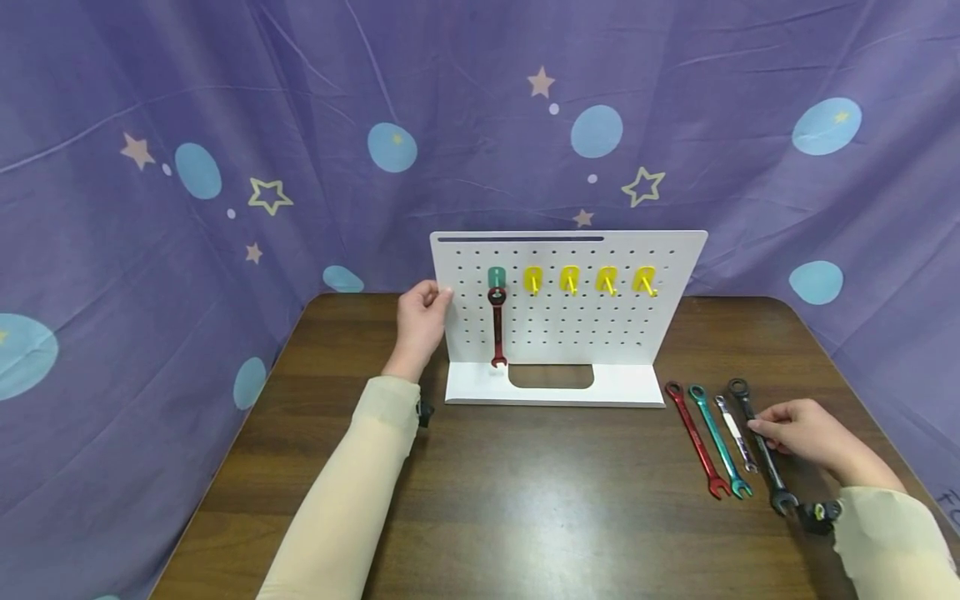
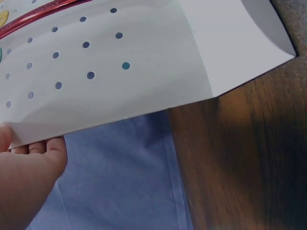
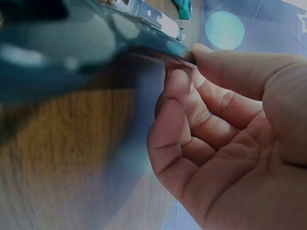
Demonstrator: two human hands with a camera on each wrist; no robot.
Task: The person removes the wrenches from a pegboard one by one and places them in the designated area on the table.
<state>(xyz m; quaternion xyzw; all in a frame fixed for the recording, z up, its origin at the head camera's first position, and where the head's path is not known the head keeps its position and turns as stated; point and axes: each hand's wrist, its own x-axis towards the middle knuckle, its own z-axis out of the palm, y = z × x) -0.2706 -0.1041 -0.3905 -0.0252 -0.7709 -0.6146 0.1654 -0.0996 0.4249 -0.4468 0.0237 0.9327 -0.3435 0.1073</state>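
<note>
At its left edge, the white pegboard [image 1: 555, 321] is gripped by my left hand [image 1: 422, 325], thumb in front and fingers curled behind. The left wrist view shows the same hand [image 2: 33, 177] on the board's edge. My right hand [image 1: 821, 437] pinches the shaft of a black ratcheting combination wrench [image 1: 763, 450] between thumb and fingers. In the right wrist view this wrench [image 3: 158, 40] looks large and blurred. Left of it lie a short silver wrench [image 1: 737, 435], a teal wrench [image 1: 721, 442] and a red wrench [image 1: 697, 442]. Another red wrench [image 1: 498, 329] hangs on the board's green hook [image 1: 497, 275].
Several yellow hooks [image 1: 570, 277] run in a row to the right of the green one. The board's base [image 1: 622, 385] stands on a brown wooden table [image 1: 525, 492]. Behind it hangs a purple curtain [image 1: 480, 108] with stars and dots.
</note>
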